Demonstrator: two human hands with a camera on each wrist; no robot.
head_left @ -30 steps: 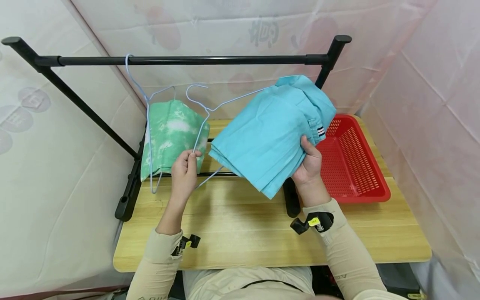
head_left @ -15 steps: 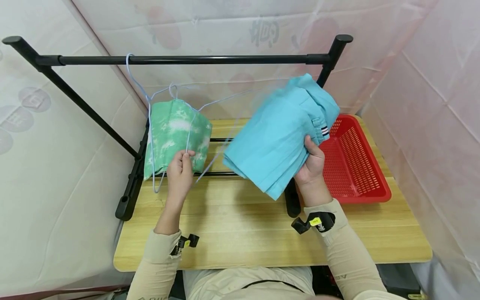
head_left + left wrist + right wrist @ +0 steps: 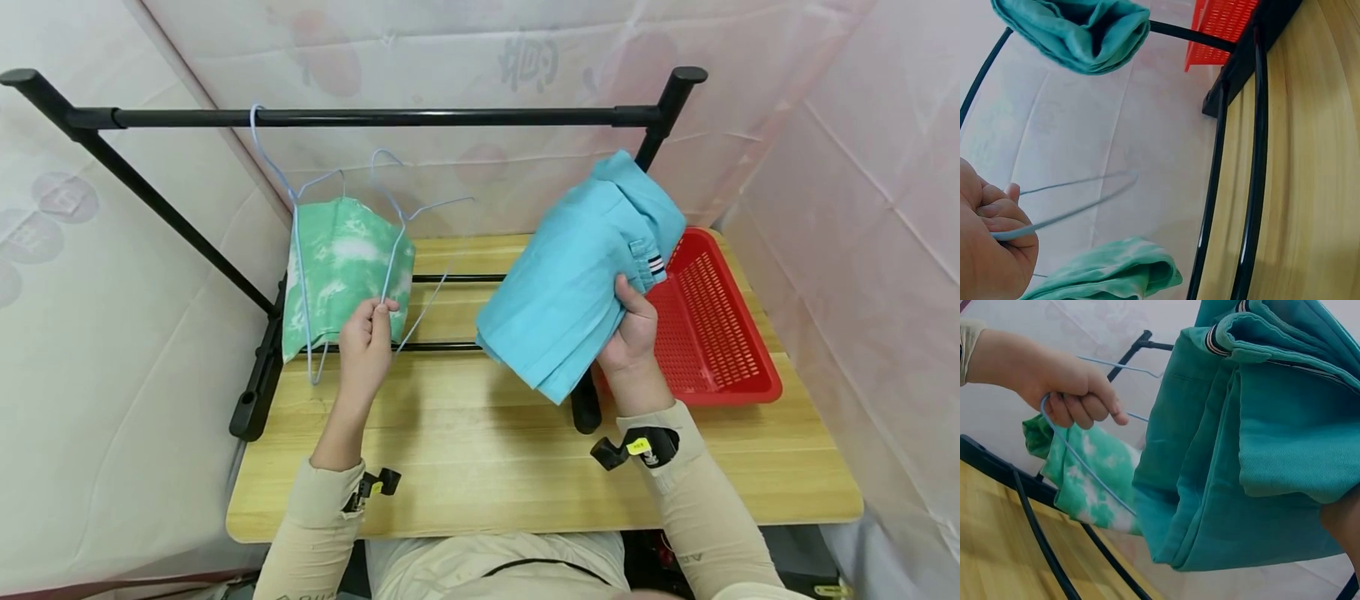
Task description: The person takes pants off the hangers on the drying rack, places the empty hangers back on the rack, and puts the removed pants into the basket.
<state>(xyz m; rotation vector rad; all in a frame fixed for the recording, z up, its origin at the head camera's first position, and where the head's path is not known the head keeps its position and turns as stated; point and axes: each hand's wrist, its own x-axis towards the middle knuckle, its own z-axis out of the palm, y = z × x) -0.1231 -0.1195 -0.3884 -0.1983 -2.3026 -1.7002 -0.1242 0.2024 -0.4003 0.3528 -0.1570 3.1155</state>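
Note:
My left hand [image 3: 366,342] pinches a light-blue wire hanger [image 3: 402,220] by one side, its hook pointing up and away. In the left wrist view the hanger [image 3: 1072,215] passes through the curled fingers. My right hand [image 3: 632,333] holds a folded turquoise garment [image 3: 577,275] with the thumb on top; the other fingers are hidden beneath. The right wrist view shows striped trim on the folded garment [image 3: 1197,456]. A gap separates the garment from the hanger in the head view. Behind the left hand, a green tie-dye cloth [image 3: 348,258] hangs on another blue hanger [image 3: 299,250].
A black rack stands over the wooden table [image 3: 480,467], its top bar [image 3: 450,117] running across the back. Two lower bars cross above the tabletop. To the right is a red plastic basket [image 3: 757,392]. Pale fabric walls surround the table.
The hanger's far arm reached the turquoise garment earlier; now they are apart. My right hand has shifted slightly right with the garment. The left hand has tilted the hanger back and forth.

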